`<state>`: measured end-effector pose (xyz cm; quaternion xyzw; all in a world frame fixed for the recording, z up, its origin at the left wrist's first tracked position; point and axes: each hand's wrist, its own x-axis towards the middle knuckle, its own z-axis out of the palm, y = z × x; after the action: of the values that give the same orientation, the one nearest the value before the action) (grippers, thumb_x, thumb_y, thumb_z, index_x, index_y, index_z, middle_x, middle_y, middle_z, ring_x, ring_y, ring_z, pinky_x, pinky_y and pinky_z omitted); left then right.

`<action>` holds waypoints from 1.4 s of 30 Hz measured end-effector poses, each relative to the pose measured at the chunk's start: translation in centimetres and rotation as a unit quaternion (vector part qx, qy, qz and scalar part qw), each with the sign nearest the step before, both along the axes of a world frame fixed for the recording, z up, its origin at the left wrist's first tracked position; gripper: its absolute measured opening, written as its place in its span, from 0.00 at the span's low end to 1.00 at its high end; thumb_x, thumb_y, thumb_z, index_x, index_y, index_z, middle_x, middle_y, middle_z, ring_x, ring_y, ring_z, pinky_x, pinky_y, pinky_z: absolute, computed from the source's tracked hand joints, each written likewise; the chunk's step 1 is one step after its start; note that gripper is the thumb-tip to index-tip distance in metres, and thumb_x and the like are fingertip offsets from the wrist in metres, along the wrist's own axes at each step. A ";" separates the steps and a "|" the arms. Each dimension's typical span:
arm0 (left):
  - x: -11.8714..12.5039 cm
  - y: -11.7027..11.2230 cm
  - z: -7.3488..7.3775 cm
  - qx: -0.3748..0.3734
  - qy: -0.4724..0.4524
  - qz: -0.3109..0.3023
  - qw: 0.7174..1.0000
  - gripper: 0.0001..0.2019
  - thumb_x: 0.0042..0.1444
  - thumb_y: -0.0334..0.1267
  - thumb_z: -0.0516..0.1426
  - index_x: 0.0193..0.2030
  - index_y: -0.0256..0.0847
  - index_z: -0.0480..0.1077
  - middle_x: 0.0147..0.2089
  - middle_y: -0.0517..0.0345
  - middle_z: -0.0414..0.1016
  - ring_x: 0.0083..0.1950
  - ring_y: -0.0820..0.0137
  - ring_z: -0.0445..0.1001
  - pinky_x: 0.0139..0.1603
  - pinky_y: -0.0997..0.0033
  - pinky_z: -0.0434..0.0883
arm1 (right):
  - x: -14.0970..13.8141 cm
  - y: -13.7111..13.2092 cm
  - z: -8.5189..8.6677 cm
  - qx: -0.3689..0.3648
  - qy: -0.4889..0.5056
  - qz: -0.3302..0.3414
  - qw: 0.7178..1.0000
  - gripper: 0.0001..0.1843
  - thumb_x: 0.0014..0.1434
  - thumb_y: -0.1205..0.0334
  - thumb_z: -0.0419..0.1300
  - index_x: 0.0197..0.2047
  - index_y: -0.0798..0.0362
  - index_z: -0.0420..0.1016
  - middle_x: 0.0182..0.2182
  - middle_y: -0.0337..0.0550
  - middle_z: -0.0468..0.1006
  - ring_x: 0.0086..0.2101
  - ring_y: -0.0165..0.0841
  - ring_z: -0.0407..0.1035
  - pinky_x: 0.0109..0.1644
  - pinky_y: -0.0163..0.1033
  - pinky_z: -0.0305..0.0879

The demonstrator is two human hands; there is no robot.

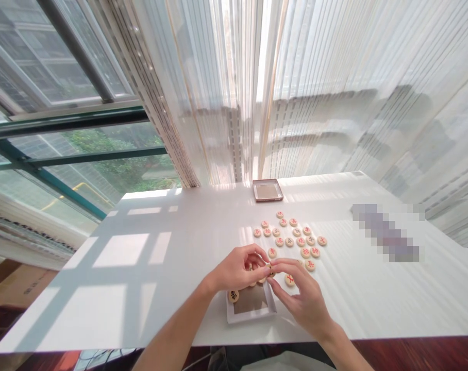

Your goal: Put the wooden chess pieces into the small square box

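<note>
My left hand [237,268] curls over a small stack of round wooden xiangqi pieces [256,275], which it partly hides. My right hand [299,296] comes in from the other side, with thumb and forefinger around one xiangqi piece [270,271]. Below both hands lies a white square box tray [251,318]. A piece with a dark character [233,295] rests at its left corner. A piece with a red character [290,280] lies on the table by my right hand. Further off, several red-marked pieces [291,237] spread out in loose rows.
A square brown-rimmed box lid [267,189] lies at the far edge of the white table [121,299]. Sheer white curtains [334,103] hang behind it, and a window [83,149] stands at the left. A pixelated blurred patch [384,232] covers part of the table's right side.
</note>
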<state>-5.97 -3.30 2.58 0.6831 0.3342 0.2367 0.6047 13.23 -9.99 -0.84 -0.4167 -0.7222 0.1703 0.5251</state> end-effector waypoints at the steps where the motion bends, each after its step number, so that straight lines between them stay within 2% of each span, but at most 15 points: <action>1: 0.0 0.0 0.0 -0.003 0.000 -0.005 1.000 0.13 0.60 0.46 0.61 0.44 0.38 0.70 0.29 0.58 0.74 0.27 0.75 0.70 0.27 0.78 0.66 | -0.2 -0.2 -0.1 0.004 0.002 -0.008 1.000 0.13 0.62 0.71 0.62 0.49 0.48 0.73 0.45 0.46 0.78 0.47 0.38 0.75 0.52 0.44 0.74; 4: -0.2 0.1 0.0 0.000 0.006 -0.020 1.000 0.12 0.61 0.45 0.60 0.44 0.38 0.71 0.27 0.60 0.72 0.25 0.76 0.68 0.25 0.78 0.65 | -0.5 -0.6 -0.6 0.008 0.010 -0.026 1.000 0.12 0.62 0.70 0.63 0.48 0.49 0.74 0.45 0.47 0.78 0.46 0.38 0.76 0.50 0.43 0.75; 9: -0.5 0.3 -0.2 -0.004 0.025 -0.050 0.998 0.12 0.63 0.44 0.58 0.45 0.38 0.71 0.30 0.59 0.73 0.25 0.77 0.67 0.25 0.78 0.65 | -0.7 -1.0 -1.4 0.011 0.003 -0.038 0.999 0.13 0.61 0.70 0.64 0.49 0.48 0.75 0.46 0.47 0.78 0.46 0.38 0.77 0.49 0.42 0.76; 14: -0.8 0.4 0.5 0.050 0.054 -0.058 0.996 0.09 0.62 0.41 0.59 0.45 0.38 0.73 0.33 0.57 0.77 0.30 0.75 0.70 0.31 0.77 0.66 | -0.5 -1.2 -1.9 0.017 -0.003 -0.021 1.000 0.16 0.62 0.72 0.62 0.52 0.48 0.75 0.47 0.47 0.79 0.47 0.37 0.77 0.49 0.40 0.77; 16: -1.3 0.7 1.0 0.092 0.079 -0.046 0.992 0.09 0.61 0.41 0.59 0.43 0.39 0.75 0.35 0.57 0.78 0.32 0.74 0.71 0.32 0.76 0.66 | -0.3 -1.4 -1.9 0.021 0.001 -0.026 0.999 0.16 0.62 0.72 0.62 0.51 0.48 0.76 0.47 0.47 0.79 0.47 0.38 0.77 0.50 0.40 0.77; 20: -2.8 1.7 1.6 0.177 0.141 0.029 0.974 0.07 0.60 0.42 0.60 0.40 0.42 0.77 0.38 0.59 0.79 0.36 0.72 0.71 0.37 0.73 0.67 | 0.3 -2.0 -1.7 0.021 -0.003 -0.024 0.999 0.15 0.62 0.73 0.62 0.49 0.48 0.77 0.45 0.47 0.79 0.46 0.37 0.77 0.50 0.40 0.77; 22: -3.5 2.2 1.4 0.190 0.167 0.039 0.967 0.08 0.58 0.43 0.61 0.40 0.43 0.77 0.39 0.59 0.79 0.37 0.71 0.71 0.39 0.72 0.68 | 0.7 -2.4 -1.7 0.013 -0.008 -0.012 1.000 0.16 0.62 0.74 0.61 0.50 0.48 0.77 0.45 0.47 0.79 0.46 0.37 0.77 0.49 0.39 0.77; 26: -3.9 2.7 0.4 0.183 0.216 0.020 0.959 0.10 0.55 0.44 0.64 0.42 0.45 0.78 0.38 0.61 0.79 0.36 0.70 0.73 0.38 0.72 0.69 | 1.2 -2.8 -2.0 -0.006 -0.010 -0.008 1.000 0.15 0.63 0.73 0.61 0.51 0.48 0.77 0.44 0.47 0.80 0.45 0.37 0.78 0.48 0.39 0.77; 31: -3.9 2.8 -0.5 0.173 0.247 0.003 0.953 0.09 0.58 0.44 0.61 0.41 0.46 0.80 0.37 0.59 0.79 0.35 0.70 0.74 0.36 0.73 0.69 | 1.5 -2.9 -2.6 -0.040 0.003 -0.027 0.999 0.12 0.64 0.69 0.61 0.49 0.48 0.77 0.43 0.46 0.81 0.45 0.39 0.77 0.51 0.43 0.76; 38: -3.7 3.3 -1.1 0.234 0.245 0.058 0.939 0.11 0.63 0.45 0.57 0.42 0.49 0.81 0.39 0.58 0.79 0.37 0.69 0.74 0.40 0.71 0.70 | 1.6 -2.9 -2.6 -0.061 0.011 -0.039 0.997 0.11 0.65 0.66 0.61 0.50 0.48 0.76 0.42 0.46 0.80 0.40 0.38 0.77 0.51 0.46 0.75; 42: -3.2 3.6 -1.6 0.261 0.233 0.082 0.933 0.12 0.65 0.45 0.56 0.43 0.48 0.80 0.39 0.57 0.78 0.39 0.68 0.73 0.43 0.68 0.70 | 1.6 -2.8 -2.5 -0.066 0.012 -0.035 0.997 0.11 0.66 0.67 0.59 0.50 0.48 0.77 0.44 0.47 0.80 0.44 0.39 0.77 0.51 0.45 0.76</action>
<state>-9.21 0.27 1.02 0.8231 0.4470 0.1985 0.2887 14.79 -12.78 -3.36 -0.4732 -0.6884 0.2043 0.5104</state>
